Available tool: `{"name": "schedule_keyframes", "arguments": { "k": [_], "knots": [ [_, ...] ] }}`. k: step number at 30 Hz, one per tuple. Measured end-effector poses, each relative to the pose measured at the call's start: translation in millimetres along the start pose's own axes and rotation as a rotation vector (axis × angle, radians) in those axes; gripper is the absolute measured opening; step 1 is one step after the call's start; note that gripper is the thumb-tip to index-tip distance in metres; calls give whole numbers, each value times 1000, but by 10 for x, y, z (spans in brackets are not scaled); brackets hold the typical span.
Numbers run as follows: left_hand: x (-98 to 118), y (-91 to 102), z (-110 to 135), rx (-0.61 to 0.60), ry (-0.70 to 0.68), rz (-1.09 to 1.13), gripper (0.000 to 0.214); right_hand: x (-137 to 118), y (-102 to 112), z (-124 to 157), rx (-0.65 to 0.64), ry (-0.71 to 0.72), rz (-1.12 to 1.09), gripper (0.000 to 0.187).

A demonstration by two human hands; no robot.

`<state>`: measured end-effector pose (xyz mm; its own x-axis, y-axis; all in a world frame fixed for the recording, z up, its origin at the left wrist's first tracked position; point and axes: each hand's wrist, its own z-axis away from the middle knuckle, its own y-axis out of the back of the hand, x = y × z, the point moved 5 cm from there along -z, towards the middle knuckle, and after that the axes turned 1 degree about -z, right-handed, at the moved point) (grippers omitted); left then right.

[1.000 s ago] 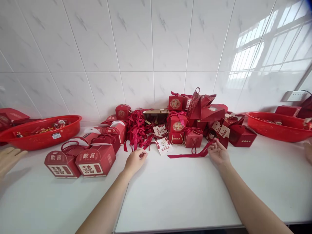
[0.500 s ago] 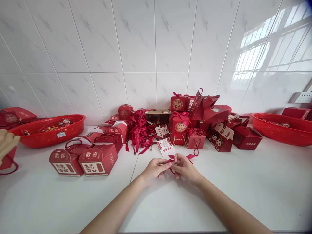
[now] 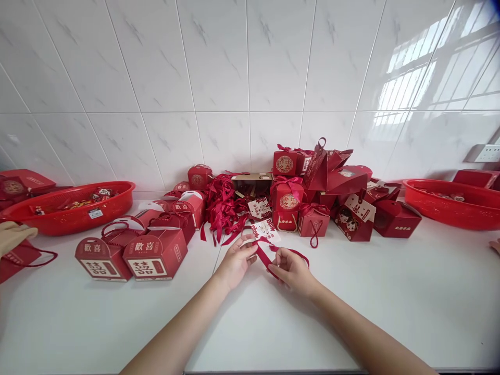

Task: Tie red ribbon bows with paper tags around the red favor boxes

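Both my hands work a red ribbon (image 3: 264,256) over the white counter (image 3: 351,291). My left hand (image 3: 234,260) pinches one part of it, fingers closed on the band. My right hand (image 3: 291,269) grips the other part, and a loop of ribbon arcs above its fingers. Just beyond my hands lies a white printed tag (image 3: 265,229), with a heap of loose red ribbons (image 3: 222,205) behind it and small red gift boxes (image 3: 289,200) to the right of that.
Two red handle boxes (image 3: 130,255) stand at the left front. Red baskets sit at the far left (image 3: 66,208) and far right (image 3: 453,203). Another person's hand (image 3: 13,235) holds a red bag (image 3: 19,255) at the left edge. A tiled wall backs the counter.
My right hand brought the ribbon in from the box pile to meet my left hand. The hands have since drawn slightly apart, opening a loop. The other person's red bag came into view.
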<state>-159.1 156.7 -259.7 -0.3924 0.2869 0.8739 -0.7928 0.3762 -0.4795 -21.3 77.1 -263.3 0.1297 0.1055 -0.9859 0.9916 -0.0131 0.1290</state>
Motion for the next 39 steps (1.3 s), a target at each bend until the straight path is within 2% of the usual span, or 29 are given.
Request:
{"name": "schedule_keyframes", "arguments": {
  "k": [10,17,23,27,31,35,39],
  "knots": [
    [260,322,-103,212,-157,180,34,14,59,20,-11,73,241,22],
    [304,466,-118,331,-203,202,39,16,125,41,-6,144,444,19],
    [315,488,-145,331,-227,225,30,35,179,35,7,122,510,17],
    [327,511,-172,321,-209,237,22,-2,204,29,-4,104,607,32],
    [331,567,-201,340,-202,235,21,-60,224,21,-34,150,669,26],
    [310,605,-225,340,-216,195,21,-35,253,4,-93,144,650,33],
    [289,623,-254,329,-240,115,24,-2,284,5,-167,69,499,36]
  ]
}}
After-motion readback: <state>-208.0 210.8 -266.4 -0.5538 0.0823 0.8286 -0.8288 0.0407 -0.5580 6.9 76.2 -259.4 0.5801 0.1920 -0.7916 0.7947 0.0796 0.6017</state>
